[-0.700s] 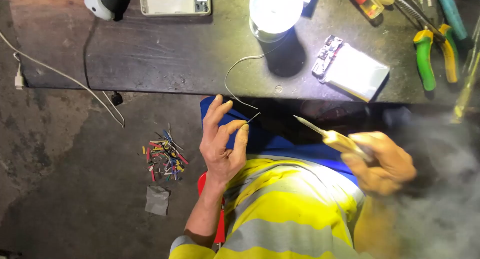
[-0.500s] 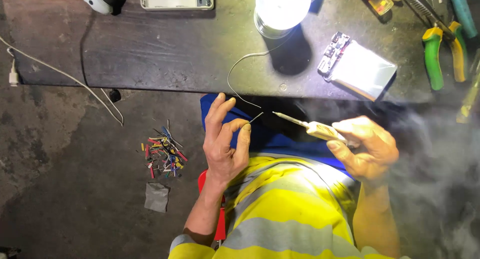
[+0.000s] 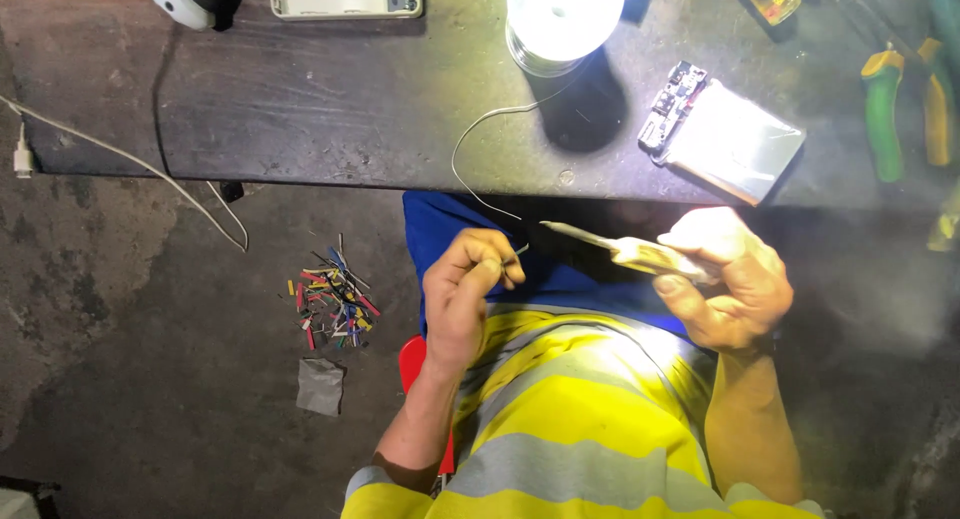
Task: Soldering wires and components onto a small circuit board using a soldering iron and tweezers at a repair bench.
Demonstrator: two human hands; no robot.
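Two bare hands meet just below the front edge of your dark, scuffed worktop (image 3: 330, 109), over your blue trousers and yellow-and-grey striped top. Start at the far left: a white cable (image 3: 120, 159) trails off the worktop and down across the concrete floor, and further in, a small heap of short coloured wire offcuts (image 3: 333, 301) lies on the floor with a grey scrap of cloth (image 3: 321, 386) just below it. Your left hand (image 3: 465, 294) comes next, its fingers (image 3: 497, 261) pinched closed on the end of a thin silver solder wire (image 3: 470, 159); that wire loops up over the worktop edge to a shiny spool (image 3: 560, 24) under bright glare. Just right of the pinch, the tip of a yellow-handled soldering iron (image 3: 625, 251) points left toward the wire end, close to it but whether touching you cannot tell. Your right hand (image 3: 730, 284) is wrapped closed around the iron's handle. Above it on the worktop lies a flat silver battery pack with a small circuit board (image 3: 725, 134) at its left end, and at the far right, green-and-yellow-handled pliers (image 3: 905, 99). Pale smoke hangs at the right.
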